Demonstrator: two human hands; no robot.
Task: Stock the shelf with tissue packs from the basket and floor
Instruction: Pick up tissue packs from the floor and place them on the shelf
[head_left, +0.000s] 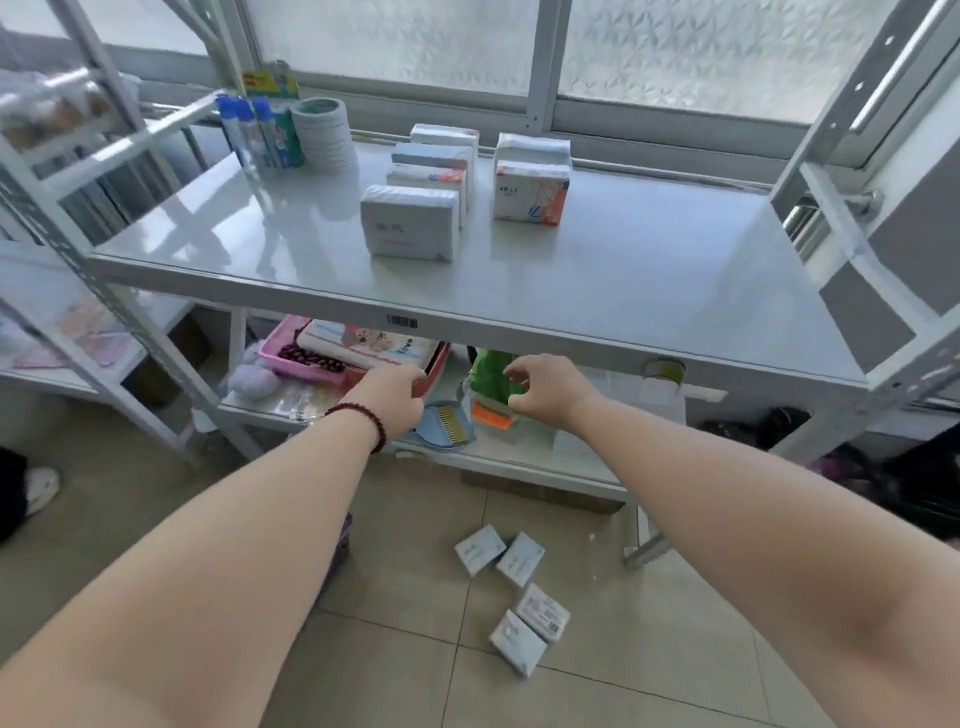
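Observation:
Several tissue packs (413, 221) stand in two rows on the white upper shelf (623, 291). Several small white tissue packs (519, 561) lie scattered on the tiled floor below. On the lower shelf sits a red basket (436, 366) holding a printed tissue pack (374, 345). My left hand (397, 397), with a bead bracelet at the wrist, grips the basket's front rim. My right hand (540, 387) hovers open to the right of the basket, in front of a green and orange package (493, 384), holding nothing.
Blue bottles (249, 130) and a stack of tape rolls (322, 135) stand at the back left of the upper shelf. A pink tray (285, 358), a blue dustpan with brush (447, 423) and a tape roll (665, 371) are on the lower shelf. Another rack (62, 171) stands left.

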